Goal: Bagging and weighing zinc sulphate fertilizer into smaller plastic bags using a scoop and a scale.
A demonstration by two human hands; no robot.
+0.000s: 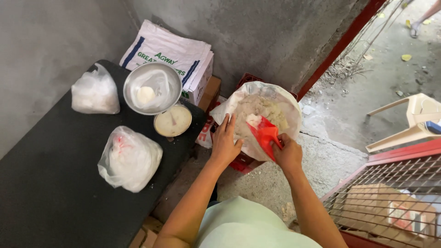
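Fingers of the right hand (288, 154) are closed round the handle of a red plastic scoop (264, 133), whose blade dips into the white lumpy stuff inside an open sack (248, 98) standing on the concrete floor (275, 183) beside the black table (50, 183). Left hand (225, 142) lies flat and open against the sack's near rim, fingers spread, pinning the thin liner. That rim looks soft and floppy (likely to fold inward if released), so it is best held at the edge. The scoop seems light and stiff; loaded, it would probably want a firm handle grip.
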